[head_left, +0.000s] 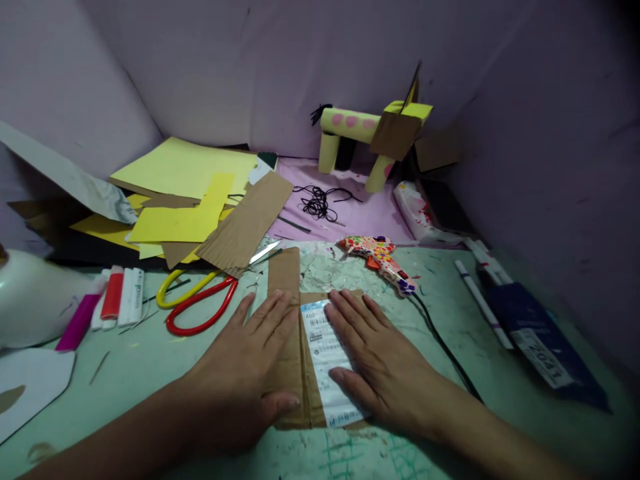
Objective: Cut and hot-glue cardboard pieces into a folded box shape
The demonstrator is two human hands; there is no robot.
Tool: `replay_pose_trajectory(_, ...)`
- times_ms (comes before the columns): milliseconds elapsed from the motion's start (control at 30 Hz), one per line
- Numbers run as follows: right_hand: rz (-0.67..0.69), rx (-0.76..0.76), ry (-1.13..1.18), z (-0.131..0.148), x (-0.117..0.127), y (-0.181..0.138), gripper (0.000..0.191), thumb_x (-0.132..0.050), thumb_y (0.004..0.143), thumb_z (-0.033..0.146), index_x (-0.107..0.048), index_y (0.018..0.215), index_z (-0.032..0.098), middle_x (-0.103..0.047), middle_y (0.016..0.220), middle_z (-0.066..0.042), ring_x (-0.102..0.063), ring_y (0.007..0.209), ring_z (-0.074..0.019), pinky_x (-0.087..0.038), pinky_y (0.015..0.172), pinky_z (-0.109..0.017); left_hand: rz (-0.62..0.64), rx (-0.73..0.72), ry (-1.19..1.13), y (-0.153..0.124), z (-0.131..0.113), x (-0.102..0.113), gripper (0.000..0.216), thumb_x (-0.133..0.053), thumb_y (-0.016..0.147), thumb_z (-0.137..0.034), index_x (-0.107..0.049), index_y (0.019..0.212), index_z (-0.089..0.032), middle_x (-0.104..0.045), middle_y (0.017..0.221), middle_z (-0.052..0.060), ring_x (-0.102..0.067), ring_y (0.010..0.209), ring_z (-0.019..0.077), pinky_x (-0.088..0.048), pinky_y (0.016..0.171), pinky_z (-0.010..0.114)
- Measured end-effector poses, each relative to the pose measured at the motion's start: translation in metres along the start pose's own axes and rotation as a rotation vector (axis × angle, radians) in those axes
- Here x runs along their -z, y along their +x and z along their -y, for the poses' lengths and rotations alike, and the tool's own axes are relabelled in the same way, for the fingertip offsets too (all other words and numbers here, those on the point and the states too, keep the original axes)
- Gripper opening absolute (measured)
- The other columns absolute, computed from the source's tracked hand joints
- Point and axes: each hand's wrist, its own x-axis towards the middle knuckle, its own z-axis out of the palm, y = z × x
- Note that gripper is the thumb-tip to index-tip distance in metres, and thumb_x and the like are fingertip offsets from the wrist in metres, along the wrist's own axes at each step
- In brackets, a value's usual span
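Observation:
Two brown cardboard pieces lie side by side on the table in front of me. My left hand rests flat, fingers stretched, on the taller left piece of cardboard. The right piece bears a white printed label, and my right hand lies spread over it. Neither hand grips anything. Scissors with one yellow and one red handle loop lie left of my left hand, blades partly under a corrugated cardboard strip. A flower-patterned glue gun lies beyond my right hand.
A paper-and-cardboard animal figure stands at the back, behind tangled black cord. Yellow sheets pile up at the back left. Markers and a white bottle are left; a dark blue packet is right. The gun's cable runs past my right forearm.

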Motion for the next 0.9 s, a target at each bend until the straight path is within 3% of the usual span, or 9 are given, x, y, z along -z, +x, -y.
replay_pose_trajectory(400,0.016,-0.062,-0.007,0.006,0.001,0.004,0.063,-0.047,0.090,0.039,-0.026,0.143,0.014,-0.022,0.152,-0.019,-0.013,0.140,-0.0345,-0.020,0.109,-0.059,0.029,0.003,-0.017,0.002,-0.004,0.004,0.088,-0.055,0.074,-0.056,-0.023,0.144,-0.014,-0.015,0.154,0.012,-0.008,0.142,0.0275,0.005,0.114,0.049)
replay_pose_trajectory(567,-0.040,0.117,0.077,0.007,0.005,0.003,0.046,-0.048,0.088,0.029,-0.042,0.133,0.020,-0.049,0.133,-0.013,-0.039,0.126,-0.0283,-0.013,0.109,-0.059,0.031,0.035,-0.042,0.004,-0.005,0.009,0.085,-0.059,0.070,-0.053,-0.029,0.141,-0.017,-0.021,0.154,0.010,-0.014,0.141,0.0252,0.002,0.115,0.046)
replay_pose_trajectory(733,0.014,0.236,0.166,0.007,0.010,0.004,0.071,-0.072,0.066,0.031,-0.044,0.131,0.024,-0.054,0.116,-0.012,-0.045,0.108,-0.0310,-0.027,0.102,-0.056,0.011,0.060,-0.064,0.005,-0.006,0.010,0.082,-0.059,0.070,-0.054,-0.033,0.138,-0.017,-0.025,0.153,0.011,-0.016,0.141,0.0268,-0.002,0.115,0.048)
replay_pose_trajectory(900,0.030,0.232,0.166,0.007,0.011,0.005,0.071,-0.074,0.064,0.029,-0.046,0.129,0.028,-0.052,0.115,-0.012,-0.044,0.107,-0.0316,-0.028,0.099,-0.058,0.001,0.093,-0.078,0.009,-0.013,0.008,0.072,-0.056,0.072,-0.051,-0.039,0.133,-0.016,-0.028,0.151,0.014,-0.018,0.140,0.0295,-0.008,0.113,0.052)
